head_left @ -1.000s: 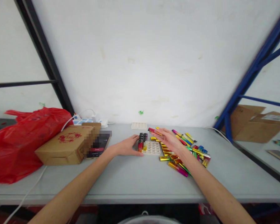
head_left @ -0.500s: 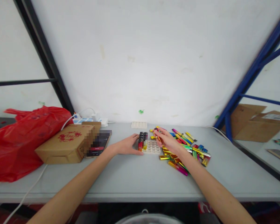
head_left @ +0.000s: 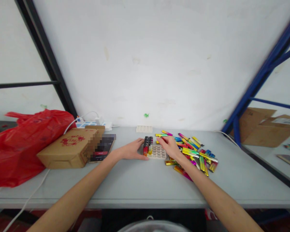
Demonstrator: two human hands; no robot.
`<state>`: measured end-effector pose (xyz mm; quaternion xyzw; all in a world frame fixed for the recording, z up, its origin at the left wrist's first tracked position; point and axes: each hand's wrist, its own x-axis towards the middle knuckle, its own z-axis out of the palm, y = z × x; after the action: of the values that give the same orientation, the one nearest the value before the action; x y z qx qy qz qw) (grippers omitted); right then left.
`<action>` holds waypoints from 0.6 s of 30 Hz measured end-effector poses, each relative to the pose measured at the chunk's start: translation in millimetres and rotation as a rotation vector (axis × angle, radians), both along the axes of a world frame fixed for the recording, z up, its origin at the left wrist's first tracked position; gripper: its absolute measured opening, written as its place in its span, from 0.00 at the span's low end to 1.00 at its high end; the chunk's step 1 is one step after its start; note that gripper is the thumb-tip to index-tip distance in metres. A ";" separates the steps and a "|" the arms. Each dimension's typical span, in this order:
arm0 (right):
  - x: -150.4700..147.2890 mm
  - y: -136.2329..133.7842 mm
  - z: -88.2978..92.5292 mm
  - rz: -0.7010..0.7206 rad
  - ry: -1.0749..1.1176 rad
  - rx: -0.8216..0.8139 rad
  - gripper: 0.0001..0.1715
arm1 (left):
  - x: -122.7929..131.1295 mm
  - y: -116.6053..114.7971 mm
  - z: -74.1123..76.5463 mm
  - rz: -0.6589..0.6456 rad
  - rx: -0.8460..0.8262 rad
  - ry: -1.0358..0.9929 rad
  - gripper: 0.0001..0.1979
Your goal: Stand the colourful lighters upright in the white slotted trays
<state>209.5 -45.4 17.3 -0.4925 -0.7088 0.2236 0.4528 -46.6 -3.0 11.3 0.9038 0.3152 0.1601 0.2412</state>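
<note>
A white tray [head_left: 159,152] with rows of holes lies on the table. Upright lighters with black tops [head_left: 148,143] stand in two columns at its left end, with red and yellow bodies showing in front. My left hand [head_left: 133,150] is curved round that left end, thumb along the front and fingers behind, steadying the tray. My right hand [head_left: 168,145] is pinched above the back of the tray, close to the upright lighters. The lighter in its fingertips is mostly hidden. Right of the tray is a pile of shiny, many-coloured lighters [head_left: 190,153], partly beneath my right wrist.
A second white tray [head_left: 144,129] lies near the wall. On the left are a cardboard box [head_left: 67,148], a red plastic bag [head_left: 26,148], a dark flat box [head_left: 102,148] and a power strip [head_left: 106,125]. A blue metal frame [head_left: 256,80] rises on the right.
My right hand has moved slightly left and turned over with the lighter, towards the standing lighters. My left hand and the tray have stayed in place.
</note>
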 end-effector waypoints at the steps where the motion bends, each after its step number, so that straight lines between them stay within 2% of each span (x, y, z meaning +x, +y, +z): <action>1: -0.8 -0.9 0.7 -0.018 -0.030 0.035 0.34 | 0.4 -0.5 0.7 0.003 -0.003 0.004 0.48; 9: -2.7 -3.0 3.0 -0.057 -0.134 0.100 0.27 | 2.1 -3.4 4.6 0.018 -0.034 0.029 0.49; 18: -0.5 -6.0 8.4 -0.076 -0.208 0.182 0.30 | -0.3 0.5 -0.3 -0.005 0.004 0.018 0.48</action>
<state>208.9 -51.4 25.8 -0.4966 -0.7500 0.0887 0.4278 -46.9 -2.5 11.0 0.9064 0.3149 0.1519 0.2369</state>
